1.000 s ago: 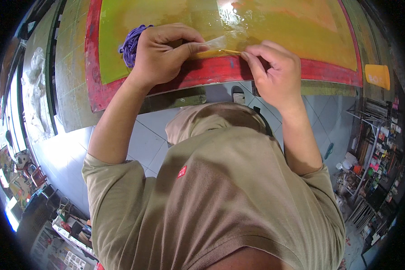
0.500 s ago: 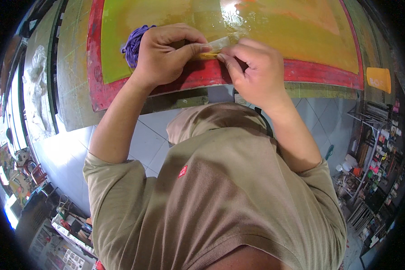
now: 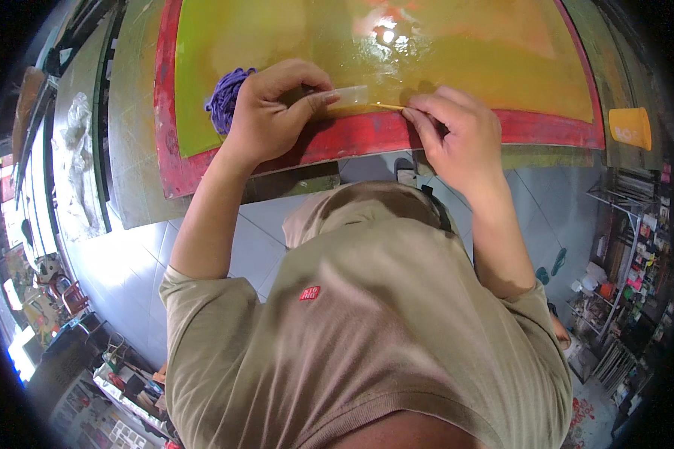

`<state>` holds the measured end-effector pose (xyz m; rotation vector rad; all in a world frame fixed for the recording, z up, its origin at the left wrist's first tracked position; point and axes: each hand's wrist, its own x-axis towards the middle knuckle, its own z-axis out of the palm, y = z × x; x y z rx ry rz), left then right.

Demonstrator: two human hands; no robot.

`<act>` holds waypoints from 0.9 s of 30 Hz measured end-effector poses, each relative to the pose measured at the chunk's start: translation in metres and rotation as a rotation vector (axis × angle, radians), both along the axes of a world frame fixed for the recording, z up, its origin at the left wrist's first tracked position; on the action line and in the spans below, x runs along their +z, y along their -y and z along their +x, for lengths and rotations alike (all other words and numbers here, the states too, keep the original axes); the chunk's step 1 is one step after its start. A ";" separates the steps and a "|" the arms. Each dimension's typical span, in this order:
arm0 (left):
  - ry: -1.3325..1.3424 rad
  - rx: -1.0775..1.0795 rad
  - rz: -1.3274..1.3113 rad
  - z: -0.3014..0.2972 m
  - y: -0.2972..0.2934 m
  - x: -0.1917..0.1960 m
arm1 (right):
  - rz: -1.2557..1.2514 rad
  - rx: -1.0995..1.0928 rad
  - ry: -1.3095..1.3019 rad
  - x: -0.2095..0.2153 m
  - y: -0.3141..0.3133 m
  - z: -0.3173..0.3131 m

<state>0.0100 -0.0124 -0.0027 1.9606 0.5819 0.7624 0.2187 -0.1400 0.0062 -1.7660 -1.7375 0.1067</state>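
Observation:
My left hand pinches a translucent, pale strip between thumb and fingers. The strip points right, over the front of a yellow-green screen panel. My right hand is closed on a thin yellow stick, whose tip points left toward the strip, with a gap between them. Both hands are above the panel's red front border. A bundle of purple strings lies on the panel just left of my left hand, which partly hides it.
At the right end of the table stands a yellow cup. Crumpled clear plastic lies on a surface at the left. Cluttered shelves are at the far right. Green slippers lie on the tiled floor.
My right hand has drawn away to the right with the yellow stick, opening a gap from the strip. My left hand still holds the strip. The whole view has shifted slightly.

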 end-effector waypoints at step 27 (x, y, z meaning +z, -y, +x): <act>-0.468 -0.091 -0.104 0.020 -0.036 0.036 | 0.016 0.207 -0.172 -0.007 0.001 0.026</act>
